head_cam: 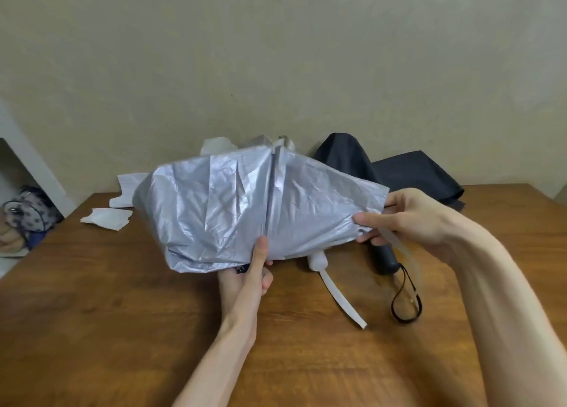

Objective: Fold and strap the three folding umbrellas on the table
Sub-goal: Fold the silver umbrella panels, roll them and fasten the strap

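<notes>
The silver umbrella (221, 210) is above the middle of the table (122, 314), its shaft running near to far. The left hand (248, 279) grips its near end. The right hand (411, 219) pinches the right edge of the cloth, so folding probably begins there.

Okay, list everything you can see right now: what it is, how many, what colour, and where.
silver umbrella: one, silver-grey, canopy loose, held over the table
dark umbrella: one, black or navy, unfolded, table's far right
black handle: one, with a black wrist loop, on the table under the right hand
white handle: one, with a flat white strap, below the silver canopy
white fabric: white, behind the silver umbrella, mostly hidden
white sheets: two, table's far left
table: one, brown wood
spotted bag: one, pale with dark spots, off the table at left
left hand: grips the canopy's lower edge
right hand: pinches the canopy's right edge
</notes>
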A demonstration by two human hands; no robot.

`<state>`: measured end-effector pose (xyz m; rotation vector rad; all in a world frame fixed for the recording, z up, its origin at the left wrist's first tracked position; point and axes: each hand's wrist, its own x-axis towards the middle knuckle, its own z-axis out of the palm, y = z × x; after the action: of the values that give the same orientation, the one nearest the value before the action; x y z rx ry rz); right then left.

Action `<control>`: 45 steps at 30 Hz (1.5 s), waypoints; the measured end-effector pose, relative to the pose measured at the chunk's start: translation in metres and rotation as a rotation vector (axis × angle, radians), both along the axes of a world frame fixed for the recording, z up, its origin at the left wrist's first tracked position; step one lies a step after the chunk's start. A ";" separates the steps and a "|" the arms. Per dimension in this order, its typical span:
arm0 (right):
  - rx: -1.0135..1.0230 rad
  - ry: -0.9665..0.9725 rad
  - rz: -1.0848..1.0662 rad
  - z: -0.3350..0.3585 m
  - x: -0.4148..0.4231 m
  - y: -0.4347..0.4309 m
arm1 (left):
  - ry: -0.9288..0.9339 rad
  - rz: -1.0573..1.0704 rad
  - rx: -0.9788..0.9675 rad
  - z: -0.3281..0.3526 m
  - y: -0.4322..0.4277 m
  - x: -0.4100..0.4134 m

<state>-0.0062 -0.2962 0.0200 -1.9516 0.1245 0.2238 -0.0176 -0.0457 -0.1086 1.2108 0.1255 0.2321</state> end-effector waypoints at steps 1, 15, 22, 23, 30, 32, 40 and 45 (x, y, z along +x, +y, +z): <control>0.003 -0.040 -0.021 -0.003 0.002 -0.002 | -0.004 0.004 0.004 0.000 0.000 0.000; 0.032 -0.307 0.181 -0.007 0.002 0.004 | 0.059 0.024 -0.075 -0.001 -0.004 0.003; 0.341 -0.508 0.282 0.010 -0.009 0.054 | -0.015 -0.191 0.007 -0.004 -0.005 0.002; 0.351 -0.528 0.274 0.009 -0.008 0.063 | -0.016 -0.219 0.044 -0.002 -0.007 0.000; 0.121 -0.533 0.288 -0.010 0.011 0.137 | 0.084 -0.227 0.065 0.000 -0.023 -0.006; -0.030 -0.471 0.373 -0.018 0.014 0.149 | 0.099 -0.208 0.014 0.000 -0.023 -0.006; 0.238 -0.527 0.253 -0.014 0.028 0.140 | 0.098 -0.294 -0.022 0.008 -0.020 -0.009; -0.317 -0.984 0.106 -0.029 0.027 0.109 | 0.049 -0.281 -0.050 0.009 -0.019 -0.011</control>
<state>0.0207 -0.1872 -0.0088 -2.1694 -0.6191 -0.7320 -0.0288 -0.0643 -0.0999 1.1701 0.0025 -0.0456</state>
